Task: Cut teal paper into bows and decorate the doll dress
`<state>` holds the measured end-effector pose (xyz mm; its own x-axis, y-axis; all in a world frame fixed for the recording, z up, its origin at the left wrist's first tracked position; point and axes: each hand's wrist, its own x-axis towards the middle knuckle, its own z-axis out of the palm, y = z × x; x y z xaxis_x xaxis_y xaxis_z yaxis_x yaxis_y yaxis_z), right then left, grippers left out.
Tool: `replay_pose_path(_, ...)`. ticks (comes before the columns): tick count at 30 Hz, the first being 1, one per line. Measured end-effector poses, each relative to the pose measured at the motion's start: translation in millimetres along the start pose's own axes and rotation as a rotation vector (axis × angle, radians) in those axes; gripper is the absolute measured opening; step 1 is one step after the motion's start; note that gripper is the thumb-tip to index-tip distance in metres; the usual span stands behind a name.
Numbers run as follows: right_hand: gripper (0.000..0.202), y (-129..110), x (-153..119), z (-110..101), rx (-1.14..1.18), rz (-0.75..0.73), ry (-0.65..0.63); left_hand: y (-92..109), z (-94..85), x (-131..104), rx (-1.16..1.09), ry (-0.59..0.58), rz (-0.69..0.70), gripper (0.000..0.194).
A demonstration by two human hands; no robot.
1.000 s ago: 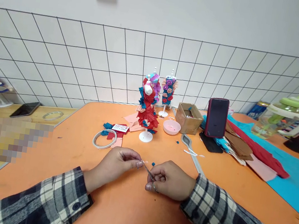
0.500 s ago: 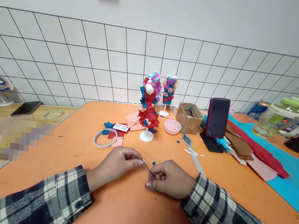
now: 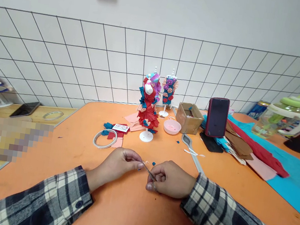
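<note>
My right hand (image 3: 171, 179) is closed on small metal scissors (image 3: 151, 174), whose blades point up and left toward my left fingertips. Thumb and fingers of my left hand (image 3: 116, 165) are pinched together at the blade tips; what they hold is too small to make out. Small blue scraps (image 3: 154, 163) lie just beyond the hands. Behind them stands a white mannequin stand (image 3: 146, 136) dressed in a red and blue ruffled paper dress (image 3: 149, 110).
A tape roll (image 3: 105, 138) and paper pieces lie left of the mannequin. To its right are a pink bowl (image 3: 172, 127), a cardboard box (image 3: 189, 118), an upright phone (image 3: 217, 117), coloured crepe paper (image 3: 262, 153) and a green-lidded jug (image 3: 282, 119). Another dressed mannequin (image 3: 168, 92) stands behind.
The view has shifted very slightly. Both hands keep nearly the same pose, with the scissor blades still at my left fingertips.
</note>
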<state>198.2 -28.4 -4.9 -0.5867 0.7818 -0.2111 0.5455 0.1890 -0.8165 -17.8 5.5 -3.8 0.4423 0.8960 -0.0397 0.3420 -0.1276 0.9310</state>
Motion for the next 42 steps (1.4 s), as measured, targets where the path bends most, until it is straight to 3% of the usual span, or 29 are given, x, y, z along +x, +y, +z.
replay_pose_path(10,0.034,2.5,0.0,0.4,-0.054,-0.034,0.03,-1.4,-1.2,1.4,0.003,0.002,0.003,0.014)
replay_pose_path(15,0.026,-1.6,0.3,-0.7,-0.056,-0.004,0.037,-2.8,-2.9,3.4,0.017,0.004,-0.017,0.017)
replay_pose_path(19,0.022,-6.4,0.8,-0.2,-0.105,0.023,0.116,0.1,-1.7,2.7,-0.061,0.029,-0.051,0.02)
replay_pose_path(25,0.021,-5.5,2.1,0.9,-0.215,0.02,0.242,6.6,-0.4,-0.7,-0.2,-0.046,-0.042,0.037)
replay_pose_path(34,0.023,-2.0,6.1,-1.1,-0.245,0.017,0.288,10.1,7.1,-1.7,-0.247,0.011,-0.1,0.052)
replay_pose_path(42,0.021,-9.5,2.4,0.0,-0.265,0.029,0.233,6.5,5.6,0.5,-0.161,0.014,-0.089,0.034)
